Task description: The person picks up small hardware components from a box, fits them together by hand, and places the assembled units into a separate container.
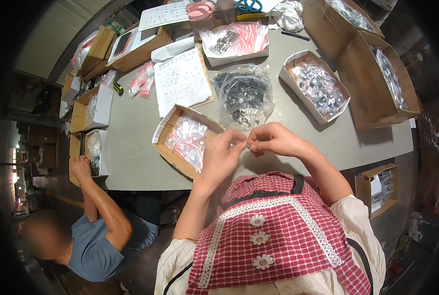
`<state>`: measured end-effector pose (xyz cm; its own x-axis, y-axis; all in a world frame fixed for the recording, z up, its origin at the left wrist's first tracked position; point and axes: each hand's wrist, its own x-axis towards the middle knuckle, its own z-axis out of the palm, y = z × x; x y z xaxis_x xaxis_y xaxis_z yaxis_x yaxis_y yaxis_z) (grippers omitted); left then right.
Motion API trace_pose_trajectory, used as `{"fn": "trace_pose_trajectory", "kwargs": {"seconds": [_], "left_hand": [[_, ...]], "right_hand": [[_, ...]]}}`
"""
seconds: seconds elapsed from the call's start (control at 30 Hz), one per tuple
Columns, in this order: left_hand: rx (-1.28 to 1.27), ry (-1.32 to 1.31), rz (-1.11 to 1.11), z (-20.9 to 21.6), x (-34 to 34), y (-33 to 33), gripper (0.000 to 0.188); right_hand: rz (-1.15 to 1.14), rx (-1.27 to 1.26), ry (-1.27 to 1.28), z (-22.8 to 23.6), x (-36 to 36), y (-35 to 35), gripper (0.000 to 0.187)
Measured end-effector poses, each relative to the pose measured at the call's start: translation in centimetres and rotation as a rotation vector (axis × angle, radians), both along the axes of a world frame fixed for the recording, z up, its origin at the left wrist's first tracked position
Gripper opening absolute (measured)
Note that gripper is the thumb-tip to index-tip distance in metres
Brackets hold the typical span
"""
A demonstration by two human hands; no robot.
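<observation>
My left hand (226,150) and my right hand (274,140) meet fingertip to fingertip over the near edge of the table. Both are closed in a pinch. Whatever they hold between them is too small and too covered by the fingers to make out. Just left of my left hand is an open cardboard tray (161,132) of small clear bags with red edges (187,140), holding small parts. Beyond my fingers lies a large clear plastic bag (245,96) full of black pieces and some shiny metal ones.
A white box (239,60) of red-edged bags and a tray (289,66) of filled bags stand farther back. Large cartons (371,73) line the right side. Written sheets (182,78) and a yellow cutter (117,88) lie left. A co-worker's hand (81,168) touches a box at far left.
</observation>
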<state>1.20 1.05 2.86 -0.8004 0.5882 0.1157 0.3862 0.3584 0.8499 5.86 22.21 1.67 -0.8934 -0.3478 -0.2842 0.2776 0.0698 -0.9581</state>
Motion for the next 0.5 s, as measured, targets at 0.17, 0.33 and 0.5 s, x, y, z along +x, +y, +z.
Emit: {"fn": "trace_pose_trajectory", "kwargs": {"seconds": [0.17, 0.33, 0.5], "left_hand": [[-0.011, 0.179, 0.059, -0.4, 0.3, 0.2, 0.014], [-0.115, 0.055, 0.071, 0.4, 0.3, -0.3, 0.013], [0.084, -0.43, -0.1, -0.1, 0.6, -0.1, 0.021]], "right_hand": [[0.007, 0.022, -0.031, 0.5, 0.4, 0.0, 0.013], [-0.055, -0.036, -0.027, 0.2, 1.0, -0.3, 0.019], [-0.069, -0.21, -0.064, -0.3, 1.5, -0.8, 0.019]]}}
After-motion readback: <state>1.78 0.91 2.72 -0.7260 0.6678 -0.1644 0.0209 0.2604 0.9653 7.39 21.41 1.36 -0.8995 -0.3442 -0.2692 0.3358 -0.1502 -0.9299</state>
